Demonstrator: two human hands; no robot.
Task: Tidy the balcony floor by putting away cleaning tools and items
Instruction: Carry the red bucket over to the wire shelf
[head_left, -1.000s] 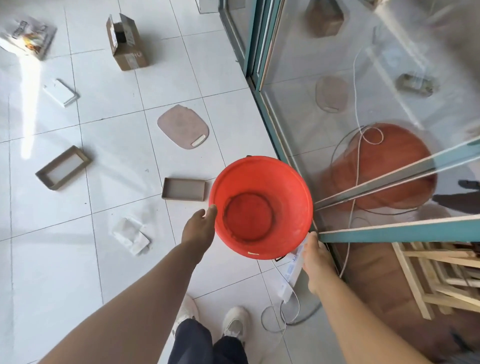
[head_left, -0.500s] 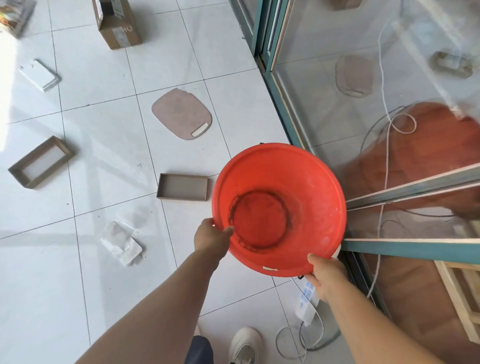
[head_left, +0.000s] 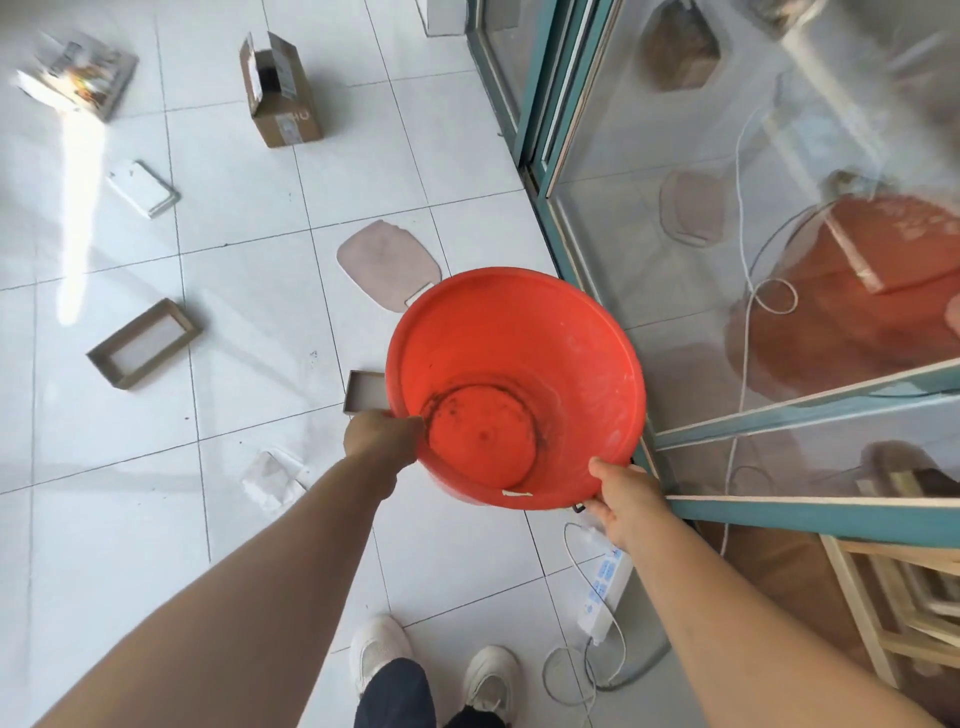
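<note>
Both hands gripping round red plastic basin (head_left: 519, 364) by rim: left hand (head_left: 382, 439), right hand (head_left: 621, 493). Carrying step; next likely stowing basin beside teal-framed glass door (head_left: 540, 130).

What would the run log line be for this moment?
left hand: grips bucket rim | right hand: grips rim | bucket: empty, off floor

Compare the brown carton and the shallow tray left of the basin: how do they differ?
The carton is tall with its flaps open; the tray is low, a rim round a pale bottom. The carton carries labels and print; the tray is plain. The carton sits far off near the glass door; the tray lies nearer, mid-floor. Both are brown cardboard, empty as far as visible, resting on the white tiles.
</note>
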